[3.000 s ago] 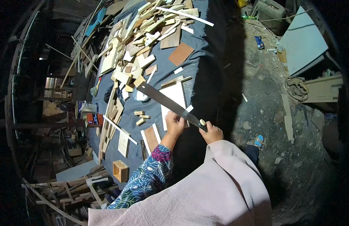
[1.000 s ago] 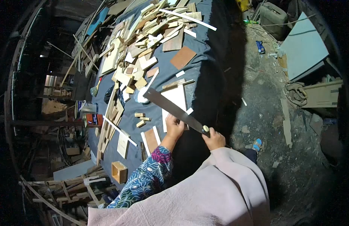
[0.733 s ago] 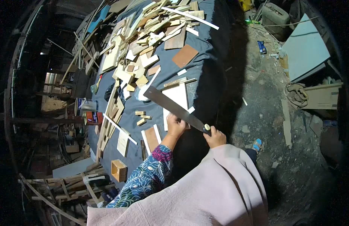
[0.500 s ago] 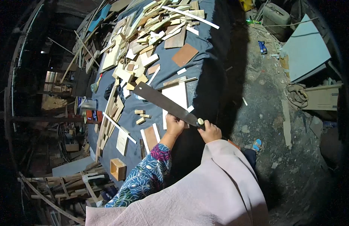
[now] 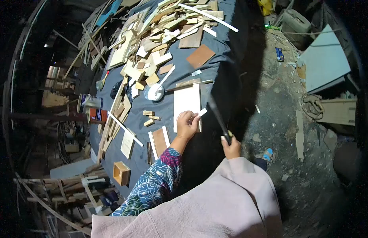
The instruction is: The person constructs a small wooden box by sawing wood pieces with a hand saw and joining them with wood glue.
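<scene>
My right hand (image 5: 231,149) is closed round the handle of a handsaw (image 5: 220,118). The blade is seen nearly edge-on, slightly blurred, off the cloth-covered table's side. My left hand (image 5: 186,124) rests over the near end of a pale board (image 5: 187,102), thumb and fingers pinched on a small white wooden strip (image 5: 203,112). One end of that strip sticks out past the fingertips toward the table edge; the rest is hidden by the hand. A narrow brown stick (image 5: 190,84) lies across the board's far end.
Wood offcuts (image 5: 164,33) pile up at the table's far end. Small blocks (image 5: 148,123), a brown panel with white edging (image 5: 160,139) and a wooden box (image 5: 121,173) lie to the left. Paint cans (image 5: 97,115) stand beyond the left edge. Debris lies on the floor (image 5: 275,115) at right.
The saw has swung right, from lying across the board to pointing away beside the table edge. My right hand moved right and slightly down with it. My left hand stays at the board.
</scene>
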The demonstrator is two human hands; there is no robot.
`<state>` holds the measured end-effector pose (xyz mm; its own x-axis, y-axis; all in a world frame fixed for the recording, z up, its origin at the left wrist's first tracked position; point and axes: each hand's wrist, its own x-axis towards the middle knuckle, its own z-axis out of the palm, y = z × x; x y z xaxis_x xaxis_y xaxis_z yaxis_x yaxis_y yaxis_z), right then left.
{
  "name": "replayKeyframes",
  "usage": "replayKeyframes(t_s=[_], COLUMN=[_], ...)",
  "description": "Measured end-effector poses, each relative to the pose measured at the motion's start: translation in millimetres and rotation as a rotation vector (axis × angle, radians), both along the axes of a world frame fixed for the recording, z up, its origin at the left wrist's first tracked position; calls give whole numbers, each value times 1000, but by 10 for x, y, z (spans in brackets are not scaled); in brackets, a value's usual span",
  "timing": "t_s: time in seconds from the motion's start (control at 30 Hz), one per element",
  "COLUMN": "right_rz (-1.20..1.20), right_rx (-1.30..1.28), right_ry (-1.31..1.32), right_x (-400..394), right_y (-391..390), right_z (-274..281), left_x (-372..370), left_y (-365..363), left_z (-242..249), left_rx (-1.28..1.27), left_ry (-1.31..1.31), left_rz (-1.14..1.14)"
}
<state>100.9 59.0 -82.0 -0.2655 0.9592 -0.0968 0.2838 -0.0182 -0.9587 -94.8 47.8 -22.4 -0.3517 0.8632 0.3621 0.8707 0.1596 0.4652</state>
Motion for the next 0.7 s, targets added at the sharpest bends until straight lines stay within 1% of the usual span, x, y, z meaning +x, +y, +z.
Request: replayKeyframes(t_s=[0.03,0.07,0.1,0.13,0.17,0.2,0.23,0.3,0.33,0.37,0.43,0.47,0.5,0.57,0.7], right_rz=[-79,-57,-74,-104,-136,-155,-154,-95,-61,-51,15,89,77,128,121], right_rx=[-14,-128,-239,-271,-303,-276,-267,-85,-40,-35,-3,-41,52,-5,59], right_ry=[100,159,137,159,183,207,204,18,-3,-8,-33,-75,-71,-81,-132], right_x=[70,153,243,306,346,404,452,586,617,625,642,658,632,615,470], right_y=[-18,-33,-49,-69,-73,-89,-77,-58,-54,-66,-99,-116,-154,-174,-190], right_z=[31,-32,-56,-161,-255,-327,-253,-81,20,70,144,175,205,307,487], left_x=[9,17,23,-5,-11,-10,12,61,65,65,60,67,82,93,76], left_y=[-25,-24,-13,-27,-22,-22,-16,-20,-27,-41,-69,-83,-106,-168,-191], left_z=[21,43,69,67,87,99,133,174,206,231,259,263,261,216,111], left_rx=[13,-30,-72,-52,-39,-26,-16,15,-45,-106,-104,-106,-100,-95,-58], left_ry=[-5,-35,-63,-32,-32,-17,-3,-20,42,104,107,115,107,29,-31], left_rz=[16,22,23,-31,-30,-46,-61,-11,-4,5,14,12,19,29,55])
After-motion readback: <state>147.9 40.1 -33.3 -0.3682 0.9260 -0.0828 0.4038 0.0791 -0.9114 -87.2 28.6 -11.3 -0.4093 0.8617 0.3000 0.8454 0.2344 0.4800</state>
